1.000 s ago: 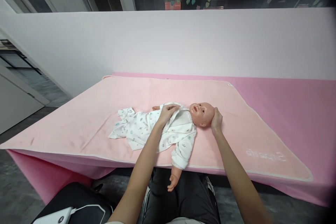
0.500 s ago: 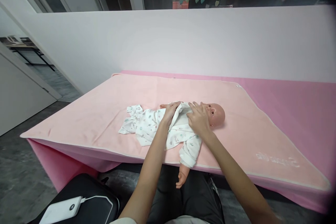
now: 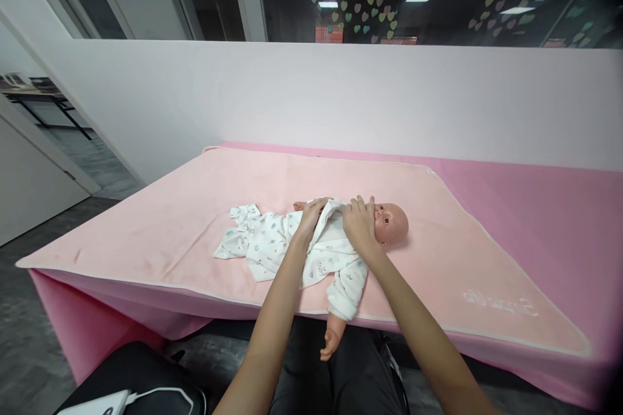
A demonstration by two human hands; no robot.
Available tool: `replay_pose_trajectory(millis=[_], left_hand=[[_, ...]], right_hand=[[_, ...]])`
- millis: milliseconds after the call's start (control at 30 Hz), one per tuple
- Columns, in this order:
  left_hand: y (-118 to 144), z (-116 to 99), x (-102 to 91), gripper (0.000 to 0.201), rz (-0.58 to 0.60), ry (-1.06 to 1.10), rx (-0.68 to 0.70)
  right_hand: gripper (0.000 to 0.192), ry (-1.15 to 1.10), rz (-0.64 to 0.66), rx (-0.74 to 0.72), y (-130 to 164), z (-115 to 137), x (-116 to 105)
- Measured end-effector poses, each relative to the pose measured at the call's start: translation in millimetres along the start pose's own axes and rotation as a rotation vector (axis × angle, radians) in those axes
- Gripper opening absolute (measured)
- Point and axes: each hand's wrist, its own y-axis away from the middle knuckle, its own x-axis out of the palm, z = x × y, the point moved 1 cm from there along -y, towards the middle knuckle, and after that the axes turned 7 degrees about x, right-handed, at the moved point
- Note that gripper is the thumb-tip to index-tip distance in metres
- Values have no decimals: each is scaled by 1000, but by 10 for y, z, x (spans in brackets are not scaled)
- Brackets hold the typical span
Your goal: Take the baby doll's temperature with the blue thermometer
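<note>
Here my left hand [image 3: 310, 215] and right hand [image 3: 359, 225] both rest on the chest of the baby doll [image 3: 389, 224], which lies on its back on the pink blanket [image 3: 438, 259] near the counter's near edge, head to the right. The fingers of each hand look closed on the front flap of the white printed romper [image 3: 272, 243], just below the collar. I judge I am closing the romper's front; fastening it calls for lining up both edges over the chest.
</note>
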Motion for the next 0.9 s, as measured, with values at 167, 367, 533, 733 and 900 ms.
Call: replay_pose_trajectory(millis=[167, 367, 533, 733, 900], left_hand=[[-7, -13, 4, 24, -23, -42, 40], [85, -49, 96, 25, 232, -167, 59], [122, -44, 93, 31, 410, -182, 72], [139, -78, 76, 29, 469, -149, 58], [151, -105, 83, 25, 452, -156, 60]], right_hand=[[33, -427, -128, 335, 304, -289, -423], [34, -909, -320, 694, 524, -478, -828], [33, -1334, -350, 794, 486, -405, -909], [30, -1362, -290, 837, 747, -492, -797], [31, -1256, -63, 932, 1258, -808, -551]])
